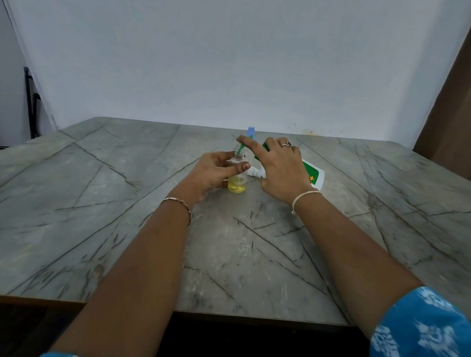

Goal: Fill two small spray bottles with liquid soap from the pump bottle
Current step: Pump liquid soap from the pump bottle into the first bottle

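Spray bottles, two counted: uncapped spray bottle [237, 179], yellow liquid low inside, upright mid-table [93, 199], our left hand [211, 174] curled round it; blue-capped spray bottle [251, 132] behind. One pump bottle [313, 174], tilted, gripped by our right hand [280, 169], green spout [239, 149] at the open neck.

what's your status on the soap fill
Left hand grips small bottle, part full of yellow soap. Right hand holds tilted pump bottle, spout at the small bottle's mouth. Second bottle behind, capped. Nothing blocking.
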Action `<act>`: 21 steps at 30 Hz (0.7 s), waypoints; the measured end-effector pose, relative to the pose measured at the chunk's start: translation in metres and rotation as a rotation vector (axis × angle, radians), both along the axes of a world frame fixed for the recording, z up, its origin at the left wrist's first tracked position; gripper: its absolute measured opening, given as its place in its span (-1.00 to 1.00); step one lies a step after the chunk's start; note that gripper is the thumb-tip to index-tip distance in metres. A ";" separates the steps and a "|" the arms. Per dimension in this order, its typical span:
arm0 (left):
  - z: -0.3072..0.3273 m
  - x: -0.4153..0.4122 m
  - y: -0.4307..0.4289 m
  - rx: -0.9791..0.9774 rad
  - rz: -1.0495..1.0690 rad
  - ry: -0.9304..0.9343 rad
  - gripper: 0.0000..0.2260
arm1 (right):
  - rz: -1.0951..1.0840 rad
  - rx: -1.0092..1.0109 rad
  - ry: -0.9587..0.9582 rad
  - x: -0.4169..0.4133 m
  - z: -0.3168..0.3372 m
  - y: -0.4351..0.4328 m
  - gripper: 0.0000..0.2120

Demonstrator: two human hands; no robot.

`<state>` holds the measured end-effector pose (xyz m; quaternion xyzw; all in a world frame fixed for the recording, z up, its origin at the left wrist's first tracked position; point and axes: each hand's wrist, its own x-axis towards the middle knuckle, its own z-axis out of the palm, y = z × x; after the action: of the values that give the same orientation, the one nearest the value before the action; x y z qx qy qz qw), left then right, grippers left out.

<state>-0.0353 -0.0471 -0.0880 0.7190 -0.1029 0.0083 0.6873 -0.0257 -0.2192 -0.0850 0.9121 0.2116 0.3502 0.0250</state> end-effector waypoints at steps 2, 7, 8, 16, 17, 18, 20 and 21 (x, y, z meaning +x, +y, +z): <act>0.000 -0.001 -0.001 -0.005 -0.004 -0.002 -0.65 | 0.000 -0.022 -0.004 -0.001 0.000 -0.002 -0.10; 0.000 0.000 -0.001 0.015 0.007 -0.003 -0.61 | -0.002 0.030 0.044 -0.001 0.002 0.001 -0.24; 0.000 0.000 -0.001 0.018 0.007 -0.002 -0.60 | 0.003 0.054 0.057 -0.002 0.003 0.002 -0.28; 0.000 0.001 0.000 0.007 0.014 0.008 -0.65 | 0.008 0.029 0.042 0.000 0.002 0.002 -0.24; 0.000 0.001 0.000 0.006 0.014 0.009 -0.64 | 0.005 0.014 0.040 -0.001 0.002 0.000 -0.22; 0.000 0.001 0.000 0.007 0.014 0.012 -0.63 | 0.003 0.007 0.039 -0.001 0.002 -0.001 -0.21; 0.001 0.000 -0.001 0.010 0.013 0.011 -0.64 | 0.004 0.013 0.046 -0.002 0.002 -0.002 -0.21; 0.001 0.000 -0.001 0.012 0.011 0.009 -0.67 | 0.006 0.025 0.053 -0.002 0.003 -0.001 -0.23</act>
<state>-0.0352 -0.0481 -0.0869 0.7236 -0.0957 0.0083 0.6835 -0.0277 -0.2203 -0.0824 0.9206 0.2107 0.3288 0.0068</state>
